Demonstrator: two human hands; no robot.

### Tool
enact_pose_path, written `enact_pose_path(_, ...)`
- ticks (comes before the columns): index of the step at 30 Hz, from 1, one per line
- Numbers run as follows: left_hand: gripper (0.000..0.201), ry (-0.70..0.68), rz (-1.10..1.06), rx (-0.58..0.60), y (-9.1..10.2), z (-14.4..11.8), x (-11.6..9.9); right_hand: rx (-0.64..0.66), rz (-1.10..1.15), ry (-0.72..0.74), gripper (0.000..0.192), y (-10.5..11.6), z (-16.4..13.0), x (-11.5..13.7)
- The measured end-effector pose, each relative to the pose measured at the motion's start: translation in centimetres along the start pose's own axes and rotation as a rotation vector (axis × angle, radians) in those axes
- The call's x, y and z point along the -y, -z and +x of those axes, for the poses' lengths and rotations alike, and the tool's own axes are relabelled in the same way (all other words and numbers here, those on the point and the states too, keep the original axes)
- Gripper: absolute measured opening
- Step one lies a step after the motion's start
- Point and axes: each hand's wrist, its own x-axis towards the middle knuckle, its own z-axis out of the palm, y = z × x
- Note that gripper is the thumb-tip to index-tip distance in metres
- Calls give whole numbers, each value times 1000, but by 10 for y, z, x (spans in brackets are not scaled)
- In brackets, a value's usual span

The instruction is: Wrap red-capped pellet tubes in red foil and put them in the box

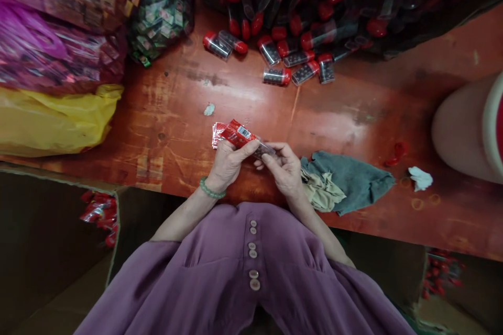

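Note:
My left hand (228,165), with a green bead bracelet on its wrist, pinches a red printed card (237,133) that carries a white barcode. From under the left thumb a clear plastic tube (264,151) with dark contents runs to the right. My right hand (286,167) grips its far end between thumb and fingers. The card and the tube touch; whether they are joined cannot be made out. Just beyond my left fingers a small stack of red-and-white cards (216,138) lies on the table, partly hidden.
Red-capped tubes (277,76) lie before a large dark heap of similar ones. Filled plastic bags (58,115) stand at left. Grey-green cloth (353,180), crumpled white tissue (420,178), rubber bands (417,204) and a pale bucket (463,125) are at right. Open cartons (113,235) sit below the table edge.

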Motion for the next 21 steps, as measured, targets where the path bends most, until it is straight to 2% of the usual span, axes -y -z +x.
enact_pose_path(6, 37, 119, -34, -3, -9, -3, 6, -92, 78, 30, 38, -5, -3, -8)
enact_pose_path(9, 39, 72, -63, 29, -3, -4, 4, -85, 89, 31, 38, -9, -2, -9)
enact_pose_path(13, 37, 0, -103, -3, 5, -5, 2, -70, 106, 45, 38, -16, 0, -9)
enact_pose_path(21, 34, 40, -128, 3, 10, -7, 3, -102, 119, 141, 28, -27, -2, -9)
